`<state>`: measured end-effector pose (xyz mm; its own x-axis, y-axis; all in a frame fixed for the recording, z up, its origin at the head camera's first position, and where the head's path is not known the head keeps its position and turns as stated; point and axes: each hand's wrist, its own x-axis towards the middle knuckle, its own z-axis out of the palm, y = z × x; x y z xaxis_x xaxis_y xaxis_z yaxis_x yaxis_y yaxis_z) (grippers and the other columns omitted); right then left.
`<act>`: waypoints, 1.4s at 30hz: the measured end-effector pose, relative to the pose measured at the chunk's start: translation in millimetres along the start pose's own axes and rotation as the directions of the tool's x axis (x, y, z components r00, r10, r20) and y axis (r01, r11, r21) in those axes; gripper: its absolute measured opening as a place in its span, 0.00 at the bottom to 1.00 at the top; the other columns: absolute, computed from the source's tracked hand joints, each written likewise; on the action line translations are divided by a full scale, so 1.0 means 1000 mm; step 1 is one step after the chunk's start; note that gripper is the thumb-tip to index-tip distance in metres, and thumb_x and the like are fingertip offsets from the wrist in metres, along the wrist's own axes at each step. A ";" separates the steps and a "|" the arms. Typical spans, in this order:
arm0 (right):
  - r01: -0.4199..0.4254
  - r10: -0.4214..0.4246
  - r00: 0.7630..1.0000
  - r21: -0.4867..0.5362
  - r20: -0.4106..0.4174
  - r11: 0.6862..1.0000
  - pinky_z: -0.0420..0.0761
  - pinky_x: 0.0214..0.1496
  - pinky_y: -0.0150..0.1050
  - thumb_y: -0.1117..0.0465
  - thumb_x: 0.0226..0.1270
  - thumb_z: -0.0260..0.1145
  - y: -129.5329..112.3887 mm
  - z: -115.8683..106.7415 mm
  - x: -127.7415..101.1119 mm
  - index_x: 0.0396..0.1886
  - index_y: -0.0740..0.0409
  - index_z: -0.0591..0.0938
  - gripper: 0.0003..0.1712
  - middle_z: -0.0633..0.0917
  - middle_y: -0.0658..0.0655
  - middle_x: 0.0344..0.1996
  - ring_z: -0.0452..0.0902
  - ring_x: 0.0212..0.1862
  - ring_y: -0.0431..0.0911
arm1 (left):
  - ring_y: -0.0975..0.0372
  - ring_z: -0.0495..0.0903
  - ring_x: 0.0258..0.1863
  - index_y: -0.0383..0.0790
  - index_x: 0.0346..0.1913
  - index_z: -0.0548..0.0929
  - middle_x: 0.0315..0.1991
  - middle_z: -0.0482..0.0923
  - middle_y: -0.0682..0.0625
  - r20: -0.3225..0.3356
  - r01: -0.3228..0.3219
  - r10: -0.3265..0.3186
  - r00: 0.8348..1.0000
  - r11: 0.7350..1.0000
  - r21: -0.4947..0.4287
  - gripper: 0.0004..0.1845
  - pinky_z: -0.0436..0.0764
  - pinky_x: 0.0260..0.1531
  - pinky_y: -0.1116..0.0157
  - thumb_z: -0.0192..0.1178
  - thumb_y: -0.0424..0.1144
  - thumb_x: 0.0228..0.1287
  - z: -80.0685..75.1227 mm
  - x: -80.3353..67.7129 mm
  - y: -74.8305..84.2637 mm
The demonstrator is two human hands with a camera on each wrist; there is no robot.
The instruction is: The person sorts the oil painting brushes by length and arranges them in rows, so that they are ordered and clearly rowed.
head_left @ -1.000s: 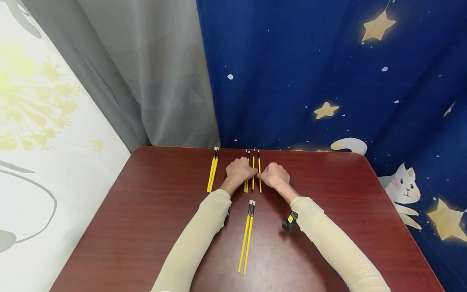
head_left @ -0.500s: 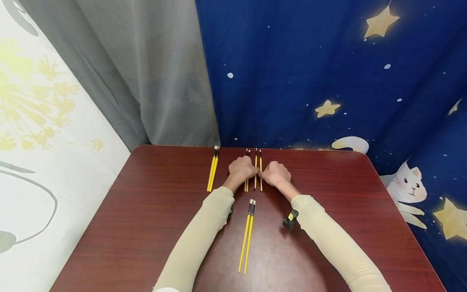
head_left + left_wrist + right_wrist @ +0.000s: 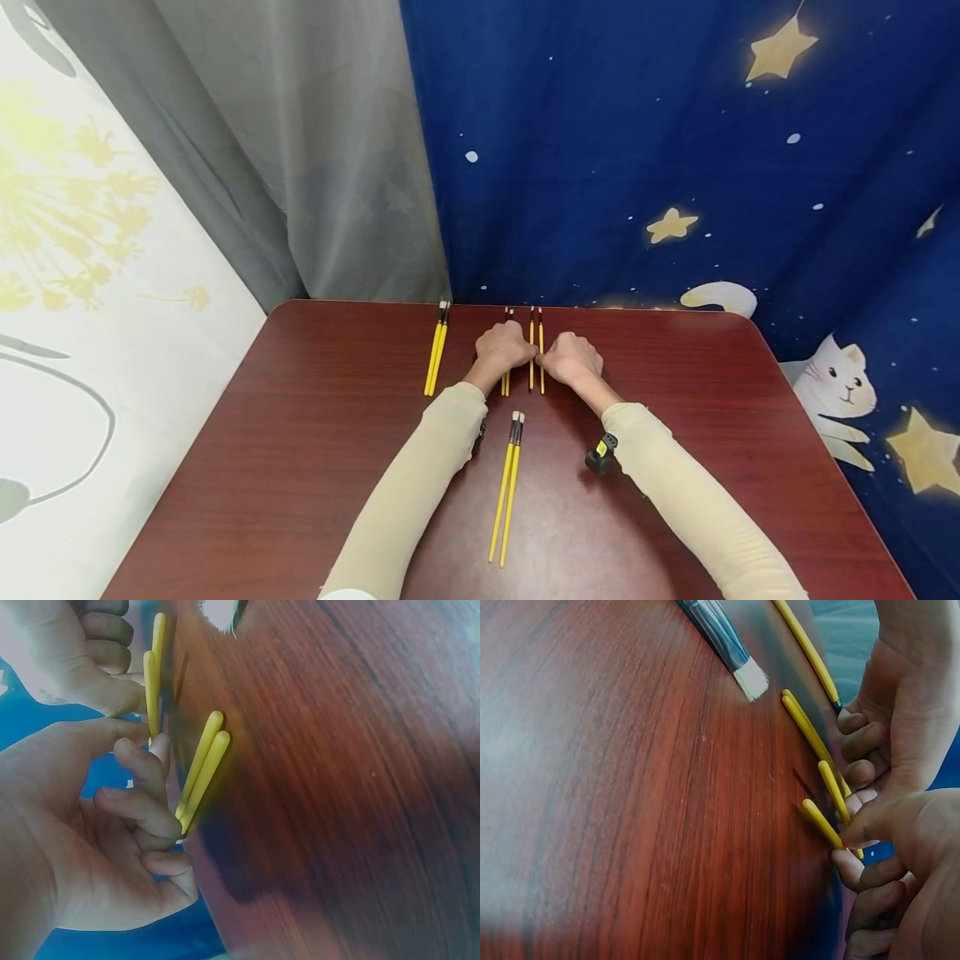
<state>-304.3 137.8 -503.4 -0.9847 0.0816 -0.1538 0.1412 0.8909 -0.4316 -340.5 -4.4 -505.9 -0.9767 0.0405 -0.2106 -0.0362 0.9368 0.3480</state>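
At the far middle of the table, my left hand (image 3: 504, 346) pinches a thin yellow paintbrush (image 3: 532, 329) between curled fingers and thumb. Right beside it my right hand (image 3: 572, 358) pinches a second thin paintbrush (image 3: 542, 375). These two stand nearly parallel with a narrow gap, dark ends away from me; in the right wrist view, the right-hand brush handle (image 3: 819, 820) tips up off the wood. Under the left hand lies another thin pair of paintbrushes (image 3: 206, 769), partly covered by it. Both thumbs almost meet around the held brushes.
Two thicker paintbrushes (image 3: 436, 354) lie side by side at the table's back left. A longer pair of brushes (image 3: 506, 500) rests nearer me, between the forearms. The reddish wooden table (image 3: 675, 400) ends at a back edge close to a blue curtain (image 3: 562, 167).
Both hands have shifted slightly right with their thin brushes, and these two brushes have come closer together. The pair under the left hand and the other two pairs have stayed in place.
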 end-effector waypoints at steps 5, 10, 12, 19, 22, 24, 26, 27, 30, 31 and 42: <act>-0.001 0.001 1.000 0.007 0.011 1.000 0.75 0.30 0.47 0.47 0.59 0.70 0.002 -0.001 0.000 0.12 0.46 0.78 0.20 0.81 0.51 0.19 0.81 0.32 0.52 | 0.54 0.82 0.35 0.48 0.35 0.87 0.39 0.86 0.48 0.027 0.005 -0.005 1.000 1.000 -0.013 0.11 0.82 0.39 0.55 0.68 0.52 0.63 -0.007 -0.011 0.006; 0.009 -0.009 1.000 0.012 0.001 1.000 0.76 0.31 0.47 0.47 0.60 0.70 0.003 0.000 -0.002 0.13 0.46 0.80 0.18 0.84 0.51 0.21 0.83 0.32 0.53 | 0.54 0.84 0.36 0.47 0.36 0.89 0.42 0.89 0.47 0.017 -0.013 0.013 1.000 1.000 -0.020 0.10 0.84 0.40 0.55 0.67 0.50 0.64 -0.007 -0.013 0.007; 0.010 -0.010 1.000 0.012 -0.008 1.000 0.76 0.30 0.47 0.47 0.60 0.70 0.004 0.001 -0.002 0.13 0.46 0.80 0.19 0.83 0.51 0.20 0.83 0.32 0.53 | 0.55 0.84 0.36 0.48 0.34 0.89 0.41 0.88 0.48 0.012 -0.024 0.025 1.000 0.999 -0.020 0.11 0.84 0.39 0.56 0.67 0.52 0.63 0.002 -0.003 0.002; 0.015 -0.015 1.000 0.011 -0.013 1.000 0.75 0.30 0.46 0.45 0.63 0.69 0.005 0.002 0.000 0.12 0.45 0.79 0.21 0.81 0.50 0.20 0.82 0.33 0.52 | 0.53 0.83 0.31 0.50 0.27 0.86 0.33 0.86 0.49 0.064 -0.030 0.031 0.997 0.999 -0.021 0.12 0.81 0.31 0.55 0.67 0.51 0.63 0.003 0.010 0.000; 0.020 -0.019 1.000 0.021 -0.021 1.000 0.75 0.31 0.46 0.44 0.65 0.69 0.004 0.001 -0.001 0.13 0.45 0.80 0.22 0.82 0.51 0.21 0.83 0.33 0.53 | 0.54 0.80 0.29 0.51 0.22 0.83 0.27 0.83 0.50 0.056 -0.046 0.049 0.997 0.998 -0.052 0.15 0.80 0.30 0.56 0.66 0.52 0.64 0.004 0.013 -0.004; 0.019 -0.018 0.999 0.035 -0.031 0.999 0.76 0.32 0.47 0.43 0.67 0.68 0.003 -0.001 -0.001 0.14 0.46 0.81 0.23 0.84 0.51 0.22 0.84 0.34 0.54 | 0.54 0.79 0.28 0.51 0.20 0.81 0.25 0.80 0.51 0.035 -0.050 0.052 0.998 0.996 -0.075 0.17 0.79 0.30 0.56 0.64 0.51 0.66 0.001 0.010 -0.006; 0.019 -0.018 0.999 0.047 -0.037 0.999 0.77 0.33 0.49 0.42 0.68 0.68 0.002 -0.003 -0.001 0.15 0.46 0.82 0.23 0.85 0.53 0.24 0.85 0.36 0.54 | 0.54 0.79 0.28 0.50 0.19 0.79 0.23 0.78 0.52 0.013 -0.053 0.054 0.998 0.993 -0.102 0.19 0.78 0.31 0.57 0.64 0.52 0.69 -0.006 0.002 -0.008; 0.018 -0.016 0.999 0.051 -0.041 0.999 0.78 0.34 0.49 0.42 0.69 0.68 0.002 -0.004 -0.001 0.15 0.46 0.82 0.23 0.86 0.53 0.25 0.85 0.37 0.55 | 0.54 0.79 0.27 0.50 0.19 0.78 0.21 0.77 0.52 -0.001 -0.055 0.055 0.998 0.992 -0.113 0.20 0.77 0.30 0.58 0.64 0.52 0.69 -0.009 -0.001 -0.009; 0.018 -0.015 0.999 0.061 -0.047 0.998 0.79 0.35 0.50 0.41 0.69 0.68 -0.002 -0.004 0.000 0.15 0.46 0.83 0.24 0.86 0.53 0.26 0.85 0.38 0.55 | 0.56 0.79 0.25 0.49 0.18 0.78 0.18 0.74 0.53 -0.014 -0.047 0.045 0.999 0.987 -0.152 0.23 0.75 0.29 0.60 0.64 0.52 0.72 -0.024 -0.013 -0.014; 0.019 -0.016 0.999 0.065 -0.050 0.998 0.79 0.35 0.50 0.41 0.69 0.68 -0.003 -0.003 0.000 0.15 0.45 0.83 0.24 0.86 0.53 0.26 0.85 0.38 0.55 | 0.56 0.78 0.24 0.49 0.17 0.77 0.17 0.72 0.54 -0.023 -0.047 0.044 0.999 0.986 -0.159 0.24 0.74 0.27 0.61 0.64 0.52 0.73 -0.027 -0.013 -0.017; 0.044 -0.036 0.996 0.094 -0.086 0.995 0.80 0.35 0.51 0.40 0.66 0.73 -0.024 0.011 -0.004 0.18 0.43 0.85 0.20 0.89 0.51 0.28 0.87 0.39 0.56 | 0.56 0.77 0.23 0.48 0.17 0.74 0.16 0.68 0.54 -0.067 -0.010 -0.002 0.998 0.984 -0.176 0.24 0.69 0.23 0.62 0.63 0.49 0.73 -0.038 -0.013 -0.042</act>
<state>-302.5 111.4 -502.4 -0.9943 0.0877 -0.0610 0.1066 0.8480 -0.5192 -334.4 -57.8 -483.2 -0.9887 0.0154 -0.1492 -0.0629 0.8606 0.5054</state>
